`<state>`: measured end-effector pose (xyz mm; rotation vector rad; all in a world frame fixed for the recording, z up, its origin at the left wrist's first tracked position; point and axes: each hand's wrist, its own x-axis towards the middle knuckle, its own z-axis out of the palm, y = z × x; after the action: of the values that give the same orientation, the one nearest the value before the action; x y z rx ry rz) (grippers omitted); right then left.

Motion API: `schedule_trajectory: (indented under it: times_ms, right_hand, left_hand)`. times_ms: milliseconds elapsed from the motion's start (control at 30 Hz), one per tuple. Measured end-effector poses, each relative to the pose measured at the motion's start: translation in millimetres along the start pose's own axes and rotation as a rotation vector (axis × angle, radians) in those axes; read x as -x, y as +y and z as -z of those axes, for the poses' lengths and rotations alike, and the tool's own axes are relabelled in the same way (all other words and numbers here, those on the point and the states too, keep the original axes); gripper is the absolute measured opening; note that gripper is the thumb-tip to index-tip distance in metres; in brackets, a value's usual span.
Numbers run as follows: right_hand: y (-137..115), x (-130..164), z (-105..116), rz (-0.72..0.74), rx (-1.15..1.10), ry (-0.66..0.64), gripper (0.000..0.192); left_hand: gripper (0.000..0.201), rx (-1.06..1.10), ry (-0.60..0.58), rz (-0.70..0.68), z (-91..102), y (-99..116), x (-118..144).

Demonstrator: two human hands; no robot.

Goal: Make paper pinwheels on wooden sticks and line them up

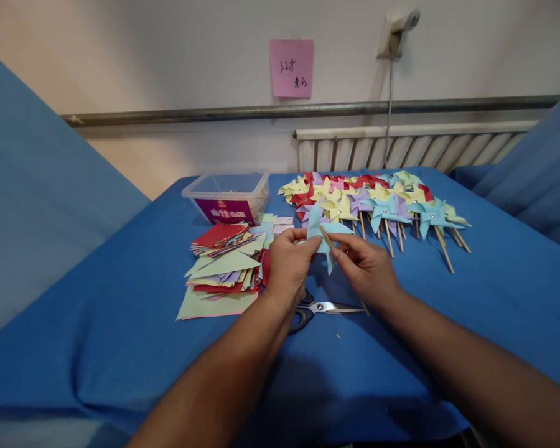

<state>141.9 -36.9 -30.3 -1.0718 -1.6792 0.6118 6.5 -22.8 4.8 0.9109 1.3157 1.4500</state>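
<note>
A light-blue paper pinwheel (pixel 314 223) is held up over the table, its back with a thin wooden stick (pixel 327 238) turned toward me. My left hand (pixel 290 258) is closed on the pinwheel's paper from the left, thumb near its middle. My right hand (pixel 366 264) pinches the stick close to the pinwheel's centre; the stick slants down to the right below the fingers. Beneath the hands lie scissors (pixel 325 307) with dark handles, blades pointing right. The handles are partly hidden by my left wrist.
Left of the hands are stacked coloured papers (pixel 221 274). Behind them stands a clear plastic box (pixel 228 193) with a purple label. Many finished-looking pinwheels (pixel 338 208) on sticks lie at the back right. A blue cloth (pixel 135 298) covers the table; a radiator (pixel 415 146) stands behind.
</note>
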Motion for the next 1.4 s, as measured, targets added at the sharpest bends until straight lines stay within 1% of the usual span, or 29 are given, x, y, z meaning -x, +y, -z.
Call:
schedule_trajectory:
  times_ms: [100, 200, 500, 833, 1400]
  right_hand:
    - [3.6, -0.7, -1.1, -0.088, -0.117, -0.027, 0.03]
    - [5.5, -0.9, -1.7, -0.111, -0.149, -0.032, 0.031]
    - [1.0, -0.8, -1.7, -0.09, -0.13, -0.036, 0.031]
    - [3.2, -0.8, -1.3, -0.078, -0.115, -0.038, 0.03]
    - [2.8, -1.6, 1.8, -0.04, -0.041, -0.035, 0.029]
  left_hand:
    - [0.02, 0.001, -0.002, -0.004, -0.1, -0.1, -0.2]
    - [0.02, 0.007, -0.006, -0.01, 0.1, -0.3, -0.7]
    - [0.023, 0.001, 0.007, 0.002, 1.0, -0.2, -1.7]
    - [0.025, -0.018, 0.0, 0.006, 2.2, -2.6, -3.4]
    - [0.025, -0.036, -0.006, 0.0, 2.6, -1.0, -2.2]
